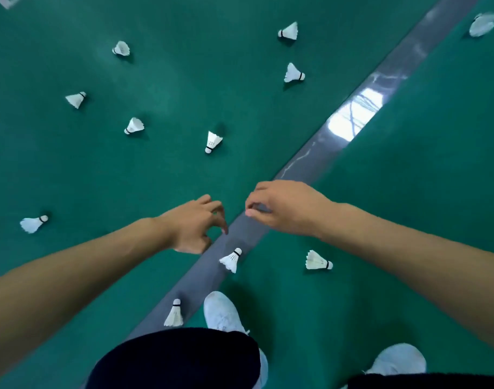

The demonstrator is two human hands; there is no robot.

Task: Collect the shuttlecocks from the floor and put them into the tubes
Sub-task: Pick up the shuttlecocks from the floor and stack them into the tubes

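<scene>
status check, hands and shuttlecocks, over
Left hand and right hand empty, fingers loosely curled. Nearest shuttlecock on the grey line, untouched. No tubes in view. Nothing blocking.

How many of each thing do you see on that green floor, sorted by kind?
Shuttlecocks lying on the floor: 11
Bare hands, the left hand and the right hand, both holding nothing: 2
White shoes: 2
Tubes: 0 in view
Total: 15

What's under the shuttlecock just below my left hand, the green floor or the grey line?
The shuttlecock lies on its side on the grey line, near the line's right edge, just below the left hand. Whatever lies directly beneath its feathers is covered.
</scene>
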